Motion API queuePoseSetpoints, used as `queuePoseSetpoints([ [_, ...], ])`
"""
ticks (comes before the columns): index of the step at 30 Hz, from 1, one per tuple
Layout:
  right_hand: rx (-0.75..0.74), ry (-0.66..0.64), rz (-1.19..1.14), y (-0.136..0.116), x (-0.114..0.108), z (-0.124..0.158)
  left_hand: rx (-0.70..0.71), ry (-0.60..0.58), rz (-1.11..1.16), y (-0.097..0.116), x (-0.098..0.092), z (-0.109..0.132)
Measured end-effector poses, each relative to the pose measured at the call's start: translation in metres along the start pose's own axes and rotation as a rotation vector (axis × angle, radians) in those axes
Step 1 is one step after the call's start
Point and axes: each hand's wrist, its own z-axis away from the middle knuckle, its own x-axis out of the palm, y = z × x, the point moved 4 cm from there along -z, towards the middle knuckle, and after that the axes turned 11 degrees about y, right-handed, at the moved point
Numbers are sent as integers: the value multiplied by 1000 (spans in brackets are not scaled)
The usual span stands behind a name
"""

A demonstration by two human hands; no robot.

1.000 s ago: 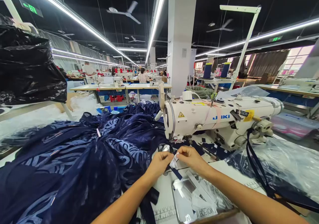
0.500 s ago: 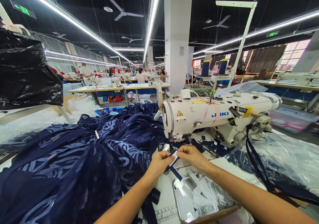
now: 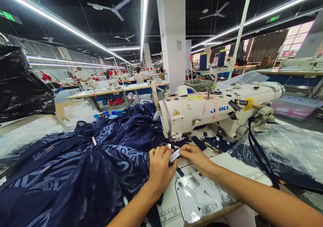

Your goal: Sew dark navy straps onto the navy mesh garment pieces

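Left hand (image 3: 161, 169) now palm-down at the white label (image 3: 174, 156)

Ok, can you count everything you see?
Rectangular printed label: 1, white, centre
Shiny metal tray: 1, silver, below label
Loose printed labels: several, whitish, in tray
Bulky sewing machine: 1 nearby, white, beyond label
Patterned fabric heap: 1, navy, left
Thread cones: 2, navy, behind machine
Glossy plastic bag: 1, black, left
Crumpled plastic: several, clear, both sides
Ceiling fans: several, white, overhead
Distant people: several, two pale-topped, background
Left hand, right hand: 1 each, bare, on label
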Motion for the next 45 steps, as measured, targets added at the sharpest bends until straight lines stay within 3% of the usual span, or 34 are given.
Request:
queuePoseSetpoints([
  [6, 40, -6, -46, 1, 2, 1, 178, 17, -121, 6, -2, 0],
  [10, -2, -2, -34, 3, 1, 0, 141, -4, -67, 6, -1, 0],
  [12, -50, -3, -13, 3, 0, 0, -1, -48, 54, 1, 1, -1],
  [16, -119, 2, 42, 3, -1, -1, -507, -239, 406, -16, 14, 2],
  [19, -134, 6, 81, 3, -1, -2, -790, -378, 584, -22, 24, 8],
  [22, -141, 13, 92, 2, 0, -3, -940, -454, 674, -23, 28, 12],
  [27, -145, 19, 110, 1, 2, -1, -1052, -407, 772, -22, 27, 15],
  [38, -143, -32, 113, 4, 3, 1, -1148, -432, 810, -22, 27, 13],
  [42, -177, -151, 214, 6, -5, -1, -1060, -461, 778, -25, 24, 12],
  [45, -385, -163, 522, -5, -36, -8, -890, -507, 649, -29, 15, 8],
])
